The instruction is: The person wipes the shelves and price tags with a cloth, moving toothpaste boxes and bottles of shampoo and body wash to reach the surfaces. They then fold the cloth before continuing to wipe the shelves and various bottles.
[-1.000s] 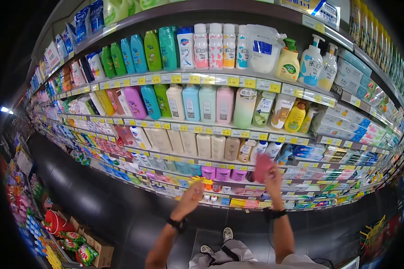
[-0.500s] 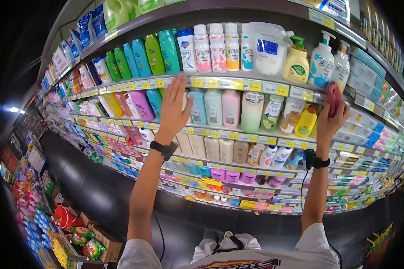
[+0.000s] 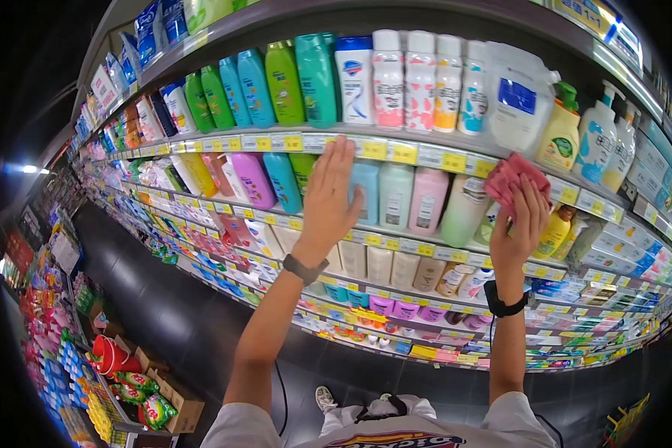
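Note:
My left hand (image 3: 327, 196) is open, its fingers flat against the price-label strip (image 3: 405, 153) on the shelf edge, below a white bottle (image 3: 354, 82) and a teal bottle (image 3: 316, 78). Bunched in my right hand (image 3: 521, 224) is a pinkish-red cloth (image 3: 509, 178), pressed on the same shelf edge. Just above the cloth stands a white refill pouch (image 3: 517, 112), with a yellow pump bottle (image 3: 560, 134) to its right. Behind and beneath my hands are a pale blue bottle (image 3: 365, 193), a pink bottle (image 3: 429, 201) and a pale green bottle (image 3: 464, 213).
Lower shelves hold rows of bottles and tubs (image 3: 381, 305). White pump bottles (image 3: 599, 138) and stacked boxes (image 3: 649, 175) stand at the right. Across the dark floor (image 3: 172, 299), at the lower left, are a red bucket (image 3: 114, 356) and a cardboard box (image 3: 187, 407).
My right hand has slid left along the shelf edge with the cloth, from under the pump bottles to near the pouch. My left hand stays at nearly the same spot; the view has shifted.

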Motion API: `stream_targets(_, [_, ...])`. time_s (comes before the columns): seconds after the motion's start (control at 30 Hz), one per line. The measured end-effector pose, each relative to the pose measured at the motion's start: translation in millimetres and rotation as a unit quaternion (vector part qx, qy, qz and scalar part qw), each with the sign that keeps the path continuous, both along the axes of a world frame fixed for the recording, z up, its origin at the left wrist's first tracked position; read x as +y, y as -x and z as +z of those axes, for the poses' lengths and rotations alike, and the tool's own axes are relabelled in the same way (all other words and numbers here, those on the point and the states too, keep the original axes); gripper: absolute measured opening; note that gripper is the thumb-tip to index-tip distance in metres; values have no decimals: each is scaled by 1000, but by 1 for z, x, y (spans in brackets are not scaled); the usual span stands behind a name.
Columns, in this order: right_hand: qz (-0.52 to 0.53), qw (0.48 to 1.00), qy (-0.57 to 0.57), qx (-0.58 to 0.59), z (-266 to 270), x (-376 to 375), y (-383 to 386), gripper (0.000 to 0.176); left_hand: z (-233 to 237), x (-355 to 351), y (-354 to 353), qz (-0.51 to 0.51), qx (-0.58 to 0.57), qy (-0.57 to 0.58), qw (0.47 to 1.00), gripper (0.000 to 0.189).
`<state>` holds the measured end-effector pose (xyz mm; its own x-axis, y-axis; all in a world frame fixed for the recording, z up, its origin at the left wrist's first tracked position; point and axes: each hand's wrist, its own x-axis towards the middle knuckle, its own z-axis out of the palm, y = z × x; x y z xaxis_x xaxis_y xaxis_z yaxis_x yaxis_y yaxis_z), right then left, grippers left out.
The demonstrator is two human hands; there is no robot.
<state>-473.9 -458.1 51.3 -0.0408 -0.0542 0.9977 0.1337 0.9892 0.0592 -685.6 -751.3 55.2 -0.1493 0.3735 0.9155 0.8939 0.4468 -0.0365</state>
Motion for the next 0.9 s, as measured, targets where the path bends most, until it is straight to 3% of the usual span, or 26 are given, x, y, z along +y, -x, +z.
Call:
stream_targets(0.17, [-56,987,82,123,1,0,6,32,8,-19,4,-33,-12,40,999,86])
stream_targets(0.27, [-8,961,134,240,9,-19,34,31,10,-26,9,-73,-17,46,996,85])
stream_targets(0.3, [7,961,158,226,3,-29,48,36,10,-26,10,-85,-13,42,995,85])
stream_targets(0.4, [21,996,52,70,7,-89,75,36,11,-28,12,-113,-16,31,993,83])
stream_targets(0.57, [42,991,-21,-125,12,-138,89,43,21,-50,20,-169,-5,44,985,81])
stream_targets(0.7, [4,993,84,81,6,-134,110,40,26,-84,32,-190,-27,26,981,78])
stream_targets(0.8, [3,984,107,139,1,-154,138,37,22,-115,50,-154,-12,-11,988,74])
stream_targets(0.9, [27,998,46,36,-2,-191,159,44,20,-141,67,-110,0,-33,993,72])
